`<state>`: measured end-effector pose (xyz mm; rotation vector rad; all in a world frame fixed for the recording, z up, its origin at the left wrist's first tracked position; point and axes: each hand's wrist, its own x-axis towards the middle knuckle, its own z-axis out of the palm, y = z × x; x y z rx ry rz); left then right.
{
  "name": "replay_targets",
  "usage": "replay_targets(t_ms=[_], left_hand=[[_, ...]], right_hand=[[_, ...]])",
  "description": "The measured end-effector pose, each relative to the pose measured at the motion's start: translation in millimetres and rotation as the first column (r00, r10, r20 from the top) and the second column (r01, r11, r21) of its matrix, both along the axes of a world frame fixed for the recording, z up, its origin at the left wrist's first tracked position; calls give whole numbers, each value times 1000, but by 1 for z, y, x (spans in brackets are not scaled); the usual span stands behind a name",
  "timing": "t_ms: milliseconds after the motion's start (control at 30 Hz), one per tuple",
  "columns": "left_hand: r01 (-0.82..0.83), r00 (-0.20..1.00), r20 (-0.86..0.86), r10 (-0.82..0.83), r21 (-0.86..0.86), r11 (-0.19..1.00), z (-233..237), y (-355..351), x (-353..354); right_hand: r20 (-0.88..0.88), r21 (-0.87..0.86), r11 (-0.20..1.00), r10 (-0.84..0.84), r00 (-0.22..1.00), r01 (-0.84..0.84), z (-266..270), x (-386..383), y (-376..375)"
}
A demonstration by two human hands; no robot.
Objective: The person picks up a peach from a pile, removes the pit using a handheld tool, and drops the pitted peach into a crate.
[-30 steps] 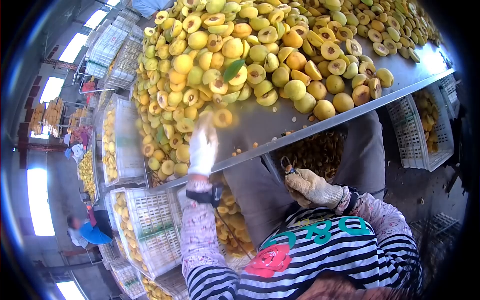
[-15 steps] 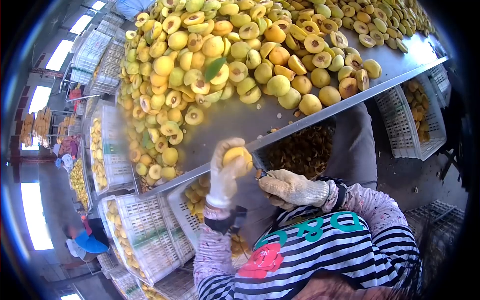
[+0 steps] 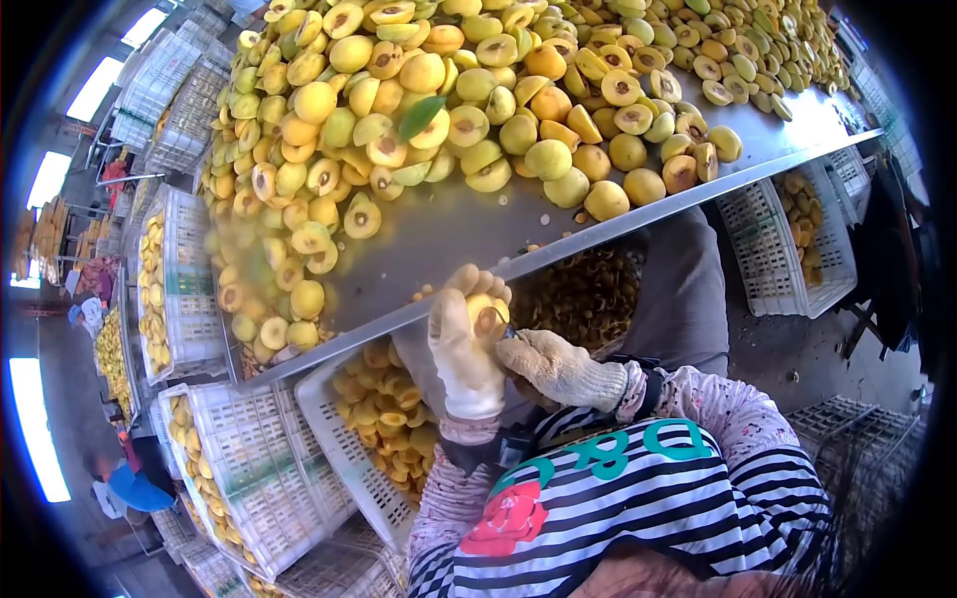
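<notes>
My left hand (image 3: 467,344), in a pale work glove, is closed around a yellow peach half (image 3: 487,315). Its cut face, with a brown centre, is turned towards my right hand. A small pitting knife (image 3: 506,332) with a thin curved metal tip reaches to that face. The gloved fingers of my right hand (image 3: 560,369) wrap its handle and hide most of it. Both hands are just in front of the metal table's edge (image 3: 558,249). A big heap of yellow-green peach halves (image 3: 369,130) covers much of the tabletop, several showing brown centres.
Below the table edge a container of brown pits and scraps (image 3: 583,299) sits by my leg. A white crate of peach halves (image 3: 334,424) stands at my left, with more stacked crates (image 3: 264,468) beyond. Another crate (image 3: 788,249) is at right. A person in blue (image 3: 140,488) is far left.
My left hand has turned the peach half so its cut face shows instead of its rounded side. The pitting knife has come up to the fruit. The view has shifted slightly.
</notes>
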<state>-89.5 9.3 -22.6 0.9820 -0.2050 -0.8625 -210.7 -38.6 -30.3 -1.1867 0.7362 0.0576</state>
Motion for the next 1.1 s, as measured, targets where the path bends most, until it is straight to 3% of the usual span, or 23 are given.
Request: replay_targets(t_ms=[133,200,333,400,500,567,633,667,700,733,800,933,967,1033,1100], left_hand=[[-29,998,60,27,37,999,0,5,1],[112,993,24,-113,35,993,1,6,11],[262,962,58,-266,72,962,4,4,19],[194,964,175,-200,51,980,8,2,11],[32,939,343,-1,-85,996,12,-7,-9],[103,951,302,-65,-111,989,3,-1,-5],[220,968,157,-195,-161,962,1,4,4],[251,964,95,-249,-13,968,2,5,9],[295,952,108,-287,-68,953,4,3,10],[335,939,124,-321,-122,934,6,2,12],[360,929,160,-334,-177,916,8,3,10],[342,932,218,-290,-260,903,6,-1,8],[418,900,237,-366,-226,880,8,-1,10],[557,819,269,-507,-165,814,15,-3,20],[684,730,135,-670,-133,718,16,-1,32]], right_hand=[[89,-41,999,24,996,-21,-13,2,5],[90,-117,988,110,990,-99,-17,-1,-1],[246,-233,972,98,964,-39,-32,-10,-3],[223,189,951,200,954,-244,-30,-13,-20],[269,325,898,212,940,-295,-28,-12,-28],[179,-99,982,179,967,-163,-16,-11,-18],[255,-221,972,140,957,-83,-19,-13,-15],[272,-244,967,146,951,-79,-22,-14,-14],[292,-267,961,152,944,-72,-24,-14,-14],[243,-152,969,229,943,-196,-23,-18,-19],[233,120,949,258,937,-291,-17,-19,-20],[286,-17,980,196,938,-200,3,-17,-16],[285,-29,980,195,939,-195,4,-18,-14],[224,198,941,230,947,-275,12,-20,-17],[202,367,878,247,948,-307,15,-19,-17]])
